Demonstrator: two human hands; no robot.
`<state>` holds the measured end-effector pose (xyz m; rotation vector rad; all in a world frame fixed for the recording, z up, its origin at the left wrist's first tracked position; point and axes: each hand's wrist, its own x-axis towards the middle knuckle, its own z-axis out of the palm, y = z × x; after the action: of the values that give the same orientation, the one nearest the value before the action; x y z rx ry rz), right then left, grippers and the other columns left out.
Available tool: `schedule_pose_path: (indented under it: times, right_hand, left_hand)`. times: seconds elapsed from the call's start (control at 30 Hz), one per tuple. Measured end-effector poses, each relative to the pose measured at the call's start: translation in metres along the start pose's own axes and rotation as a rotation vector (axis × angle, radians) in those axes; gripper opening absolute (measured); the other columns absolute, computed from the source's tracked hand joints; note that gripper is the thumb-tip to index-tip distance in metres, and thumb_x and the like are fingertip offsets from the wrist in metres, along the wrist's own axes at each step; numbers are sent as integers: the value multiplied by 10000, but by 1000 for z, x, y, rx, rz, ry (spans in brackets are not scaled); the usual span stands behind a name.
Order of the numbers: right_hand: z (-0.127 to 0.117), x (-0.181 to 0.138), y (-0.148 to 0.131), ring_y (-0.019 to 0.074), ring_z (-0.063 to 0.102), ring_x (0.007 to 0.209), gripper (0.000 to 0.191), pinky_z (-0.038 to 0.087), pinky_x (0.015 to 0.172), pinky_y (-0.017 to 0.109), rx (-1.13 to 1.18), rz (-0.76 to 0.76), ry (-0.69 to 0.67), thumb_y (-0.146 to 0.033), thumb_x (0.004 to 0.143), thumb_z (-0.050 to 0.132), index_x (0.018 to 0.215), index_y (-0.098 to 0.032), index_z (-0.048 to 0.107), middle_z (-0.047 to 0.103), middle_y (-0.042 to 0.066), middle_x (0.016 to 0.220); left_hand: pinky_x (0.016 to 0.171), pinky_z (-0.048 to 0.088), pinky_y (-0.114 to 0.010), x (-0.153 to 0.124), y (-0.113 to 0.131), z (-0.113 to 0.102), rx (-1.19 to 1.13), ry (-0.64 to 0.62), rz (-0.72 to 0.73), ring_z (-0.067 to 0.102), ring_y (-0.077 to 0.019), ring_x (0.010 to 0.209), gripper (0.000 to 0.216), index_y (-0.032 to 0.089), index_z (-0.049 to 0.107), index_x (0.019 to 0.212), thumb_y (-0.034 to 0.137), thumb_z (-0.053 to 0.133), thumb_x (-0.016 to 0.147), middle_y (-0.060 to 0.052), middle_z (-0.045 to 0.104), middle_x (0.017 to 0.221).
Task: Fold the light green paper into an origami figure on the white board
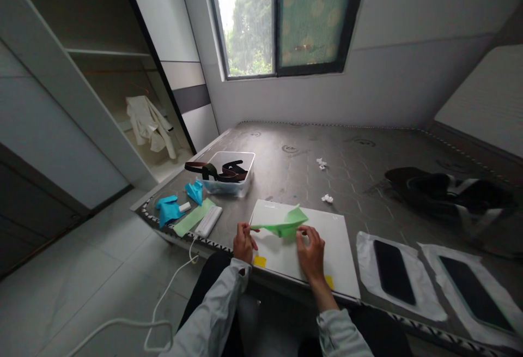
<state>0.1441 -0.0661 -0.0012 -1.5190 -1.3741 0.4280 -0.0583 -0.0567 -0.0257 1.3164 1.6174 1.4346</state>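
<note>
Shaping green paper (288, 227), apparently part-folded, over a white board (335, 240).

Pinching its narrow end with the left hand (244, 243); curling the right hand (311, 249) at the wider end, grip impossible to tell. Apparently unfinished. Off left: blue paper (168, 211), folded and seemingly done, plus a flat green strip (192, 219), not yet folded.

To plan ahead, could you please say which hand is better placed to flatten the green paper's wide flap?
Probably the right hand: its fingers are beside the flap; the left hand holds the green paper by its narrow end.

Partly folded green paper (287, 228) above white board (278, 261)
</note>
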Motion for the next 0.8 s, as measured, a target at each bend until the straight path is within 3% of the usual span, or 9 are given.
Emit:
schedule_pose_path:
  times: [0.1,0.17,0.27,0.37,0.5,0.6,0.7,0.8]
  right_hand:
    - [-3,-1,-1,261,566,1070,317,377,952,420,45,21,58,-445,851,424,919,-205,620,676,99,1063]
    - [-5,-2,-1,259,580,1049,344,398,926,410,75,69,78,-462,881,376,954,-207,596,680,104,1063]
    - [-6,-3,-1,243,634,797,391,454,723,348,111,173,94,-498,906,309,974,-199,552,699,98,888]
    - [-8,-4,-2,207,561,517,390,386,527,295,135,248,97,-516,910,285,977,-210,517,637,23,641]
    - [-7,-4,-4,205,486,417,380,308,466,284,155,292,92,-549,899,298,947,-231,499,498,-49,470]
    - [-7,-4,-5,212,488,426,395,309,469,287,179,304,78,-572,890,300,943,-233,495,483,-55,452]
    - [-9,-3,-6,215,540,506,426,368,524,295,210,301,83,-592,887,283,951,-225,491,563,-18,544]
    - [-14,0,-4,217,582,612,463,412,602,304,233,293,105,-615,881,279,960,-214,495,627,25,663]
  left_hand:
    - [361,351,-199,4,-1,0,-5,56,-15,481,-76,318,205,241,390,909,422,299,942,8,724,777]
    - [369,358,-201,6,-1,0,-4,58,-13,476,-77,322,204,240,402,905,423,317,937,14,716,759]
    - [403,381,-210,6,2,1,7,26,5,473,-87,327,208,236,438,877,429,375,918,35,680,651]
    - [452,420,-227,3,9,3,15,29,9,518,-103,364,209,236,456,890,443,426,902,31,666,665]
    - [631,511,-280,-11,27,10,41,64,32,657,-162,578,207,237,491,938,438,456,904,-3,673,748]
    - [825,525,-347,-27,38,23,44,-32,135,672,-225,896,282,218,600,940,470,486,886,-82,678,961]
    - [854,535,-367,-37,41,38,-138,-168,-50,663,-250,997,530,186,547,1166,515,659,767,-125,670,1090]
    - [743,568,-344,-39,37,49,-355,-338,-334,711,-238,846,798,167,476,1242,526,798,606,-105,726,963]
